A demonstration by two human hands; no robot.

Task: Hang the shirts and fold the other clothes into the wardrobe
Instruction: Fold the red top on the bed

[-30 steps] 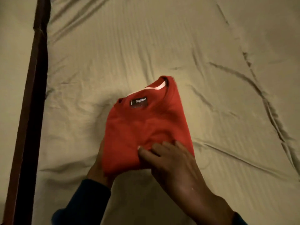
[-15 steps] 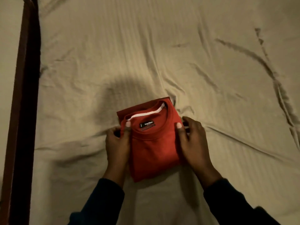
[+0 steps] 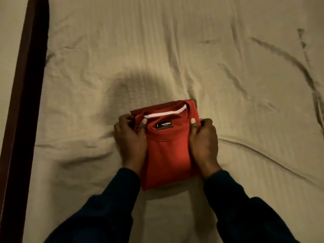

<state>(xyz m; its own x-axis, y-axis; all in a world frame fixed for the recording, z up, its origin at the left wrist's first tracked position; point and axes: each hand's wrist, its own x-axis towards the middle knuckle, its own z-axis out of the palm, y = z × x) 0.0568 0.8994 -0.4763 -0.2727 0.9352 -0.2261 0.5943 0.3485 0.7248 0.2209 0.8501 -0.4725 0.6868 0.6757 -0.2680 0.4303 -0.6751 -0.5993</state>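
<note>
A folded red garment (image 3: 168,148) lies just below the centre of the frame on a beige bedsheet (image 3: 175,58), its neck opening turned toward the top of the picture. A white strip lines the inside of the collar, and a small black label (image 3: 164,125) sits just under it.

The left hand (image 3: 130,139) grips the garment's left edge near the collar, thumb on top of the cloth and fingers curled around the side. The right hand (image 3: 204,139) grips the right edge the same way, thumb pressed on the red fabric beside the label, fingers wrapped round the outer fold. Both wrists cover the lower corners of the bundle, so its side edges there are hidden. Dark blue sleeves (image 3: 105,207) reach in from the bottom of the frame.

The sheet is wrinkled, with long creases running across the right half and a soft shadow just above the garment. Along the left edge of the frame a dark wooden bed rail (image 3: 22,102) runs from top to bottom, well apart from the garment, with a pale surface beyond it in the upper left corner.
</note>
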